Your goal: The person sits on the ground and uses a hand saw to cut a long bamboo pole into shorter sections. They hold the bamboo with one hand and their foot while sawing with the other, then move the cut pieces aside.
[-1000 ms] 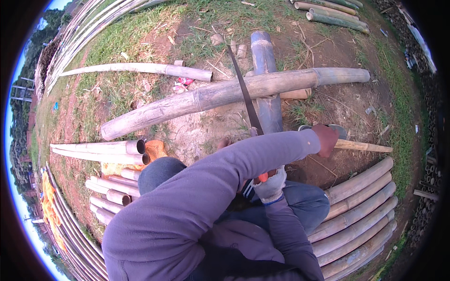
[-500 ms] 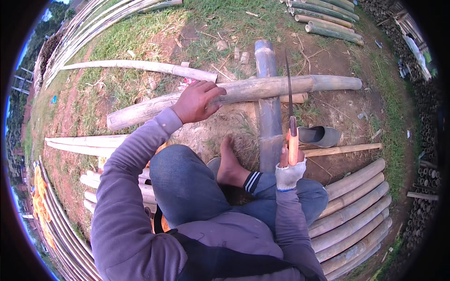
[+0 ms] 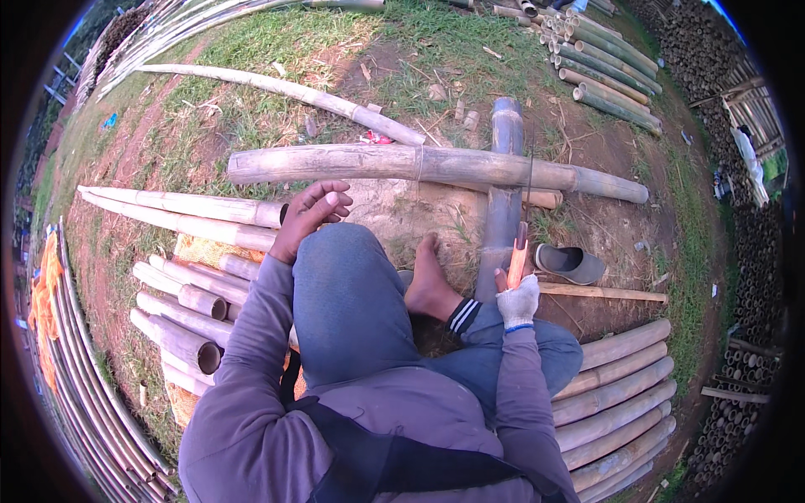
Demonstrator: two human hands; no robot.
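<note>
My left hand (image 3: 312,216) is held just above my left knee, its fingers apart and loosely curled, with nothing in it. In a white fingerless glove, my right hand (image 3: 518,295) grips a long-bladed tool (image 3: 517,260) by its orange-brown handle. The thin blade points away from me and shows edge-on, so I cannot tell if it is a saw or a machete. Beyond my legs, a thick bamboo pole (image 3: 335,163) lies crosswise over a darker bamboo pole (image 3: 503,210). The blade's far part overlaps the pole in view; whether they touch I cannot tell.
Cut bamboo lengths lie stacked at the left (image 3: 180,335) and lower right (image 3: 620,394). A grey shoe (image 3: 570,263) and a wooden stick (image 3: 604,292) are right of my bare foot (image 3: 426,281). Another long pole (image 3: 293,94) and greenish bamboo pieces (image 3: 604,63) lie farther off.
My left hand has come back from over the bamboo pole to above my knee. The pole's left end has swung away from me. My right hand keeps the tool, and the view has shifted.
</note>
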